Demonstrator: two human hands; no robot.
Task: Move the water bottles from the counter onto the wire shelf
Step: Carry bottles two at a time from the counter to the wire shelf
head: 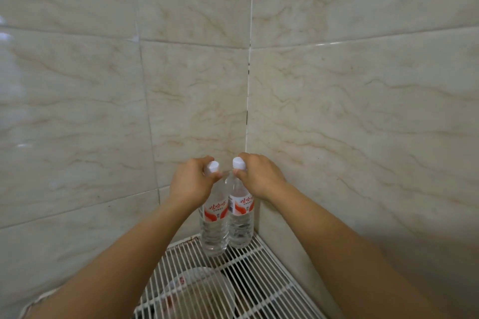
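Two clear water bottles with white caps and red-and-white labels stand upright side by side at the back corner of the white wire shelf (261, 274). My left hand (190, 181) grips the neck of the left bottle (214, 225) just below its cap. My right hand (259, 176) grips the neck of the right bottle (241, 220) the same way. Both bottle bases rest on the shelf wires. The bottles touch each other.
Glossy beige marble-pattern tiles form the two walls that meet in the corner behind the bottles (247, 111). Under the shelf wires a round pale bowl or lid (204, 290) shows through. The shelf's right rim runs along the right wall.
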